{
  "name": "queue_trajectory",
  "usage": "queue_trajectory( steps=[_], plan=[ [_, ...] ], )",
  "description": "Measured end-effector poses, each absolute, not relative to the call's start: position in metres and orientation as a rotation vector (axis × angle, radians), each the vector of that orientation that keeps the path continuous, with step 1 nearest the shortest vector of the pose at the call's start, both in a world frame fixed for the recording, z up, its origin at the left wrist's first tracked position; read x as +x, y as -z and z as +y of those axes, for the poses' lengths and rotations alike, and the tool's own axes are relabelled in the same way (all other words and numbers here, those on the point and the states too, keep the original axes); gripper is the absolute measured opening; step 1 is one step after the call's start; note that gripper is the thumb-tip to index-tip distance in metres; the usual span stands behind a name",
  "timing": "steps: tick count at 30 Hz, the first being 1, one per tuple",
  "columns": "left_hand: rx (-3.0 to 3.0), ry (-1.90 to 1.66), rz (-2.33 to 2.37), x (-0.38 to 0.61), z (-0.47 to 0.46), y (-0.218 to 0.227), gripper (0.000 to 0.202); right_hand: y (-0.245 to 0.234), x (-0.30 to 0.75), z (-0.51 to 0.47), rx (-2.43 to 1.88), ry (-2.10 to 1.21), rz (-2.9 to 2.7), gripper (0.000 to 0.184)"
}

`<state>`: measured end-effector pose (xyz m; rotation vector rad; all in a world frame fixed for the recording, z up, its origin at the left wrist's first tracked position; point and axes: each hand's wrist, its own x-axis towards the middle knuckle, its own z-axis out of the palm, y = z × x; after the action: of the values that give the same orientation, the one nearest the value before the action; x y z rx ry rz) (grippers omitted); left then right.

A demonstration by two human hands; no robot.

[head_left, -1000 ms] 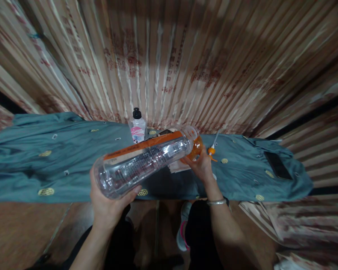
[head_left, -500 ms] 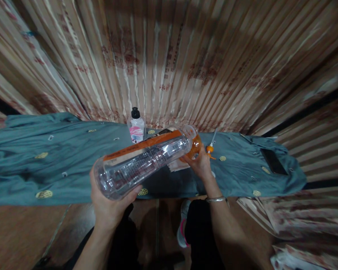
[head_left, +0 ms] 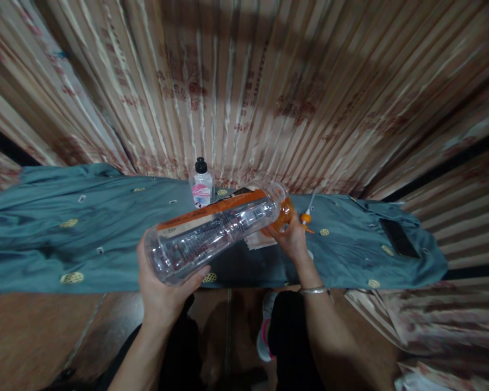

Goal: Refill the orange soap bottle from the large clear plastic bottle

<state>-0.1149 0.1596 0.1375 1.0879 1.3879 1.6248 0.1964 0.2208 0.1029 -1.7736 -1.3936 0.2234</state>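
My left hand (head_left: 163, 290) is wrapped round the base of a large clear plastic bottle (head_left: 204, 241) with an orange and cream label. The bottle is tilted, its mouth end up to the right, over a small orange bottle (head_left: 284, 213). Around that orange bottle my right hand (head_left: 291, 236) is closed. Whether liquid runs between the two cannot be made out. Just right of my right hand, an orange pump top (head_left: 305, 218) with a pale tube lies on the cloth. White paper-like sheets (head_left: 261, 240) lie beneath the bottles, partly hidden.
A clear bottle with a black cap and pink label (head_left: 201, 187) stands at the back of the teal cloth-covered table (head_left: 118, 233). A dark phone (head_left: 399, 238) lies at the right. Pleated patterned curtains (head_left: 244, 98) hang close behind.
The view has shifted slightly, so most things sit a little further right. Both hands keep their holds, and the large bottle stays tilted over the orange one.
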Motion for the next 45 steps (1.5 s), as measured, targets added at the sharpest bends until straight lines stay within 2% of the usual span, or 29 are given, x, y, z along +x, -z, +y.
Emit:
queue_trajectory(
  steps=[9,18,28,39,45],
  plan=[
    [1.126,-1.640,1.368,-0.1142,0.1606,-0.1393,0.117,-0.1017,0.1973,0.2217,-1.750,-0.230,-1.402,0.082],
    [1.168,-1.670,1.360,-0.1117,0.1603,-0.1418,0.112,-0.1005,0.1968,0.2210,-1.758,-0.239,-1.397,0.080],
    [1.201,-1.634,1.374,-0.1176,0.1613,-0.1377,0.116,-0.1070,0.1941,0.2206,-1.793,-0.282,-1.380,0.077],
    [1.218,-1.625,1.393,-0.1201,0.1595,-0.1384,0.114,-0.1033,0.1984,0.2211,-1.799,-0.295,-1.414,0.088],
    [1.203,-1.615,1.389,-0.1200,0.1599,-0.1379,0.115,-0.1046,0.1950,0.2201,-1.797,-0.267,-1.400,0.085]
  ],
)
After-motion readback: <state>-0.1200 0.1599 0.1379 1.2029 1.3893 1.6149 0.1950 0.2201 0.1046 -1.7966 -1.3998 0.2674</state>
